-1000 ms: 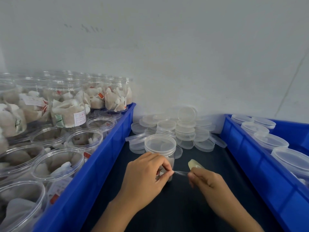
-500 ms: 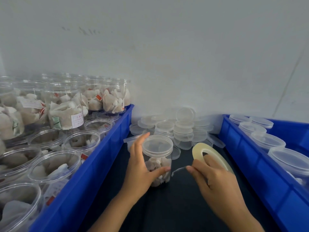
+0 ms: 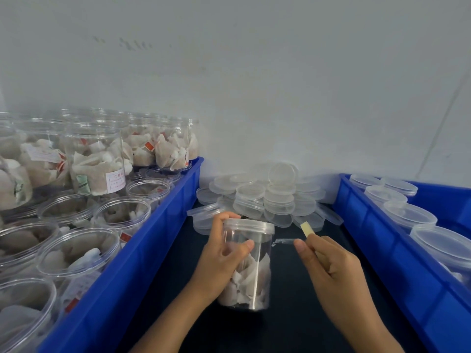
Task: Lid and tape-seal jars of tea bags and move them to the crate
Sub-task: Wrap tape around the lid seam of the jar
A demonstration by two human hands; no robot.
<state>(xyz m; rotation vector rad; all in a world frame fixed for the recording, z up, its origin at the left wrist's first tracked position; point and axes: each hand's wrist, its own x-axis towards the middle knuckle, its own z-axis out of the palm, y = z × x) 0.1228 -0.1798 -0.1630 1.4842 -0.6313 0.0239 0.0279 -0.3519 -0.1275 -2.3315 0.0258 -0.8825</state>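
Dark lane [image 3: 293, 324] between blue crates [image 3: 163, 225]; lids [image 3: 270, 200] block its far end.

The jar [image 3: 246, 263] is clear, glossy plastic with a frosted, translucent plastic lid [image 3: 248, 225]. Its tea bags [image 3: 248, 284] look like soft, matt, papery mesh. The tape [image 3: 285, 241] is a thin, shiny clear film. The spare lids [image 3: 267, 200] are the same cloudy plastic. Both crates [image 3: 153, 238] are smooth blue plastic with a slight sheen. The table [image 3: 293, 301] is dark and matt, the wall [image 3: 254, 85] matt white.

Even, soft light; edges bowed, pic maybe slightly blurry.
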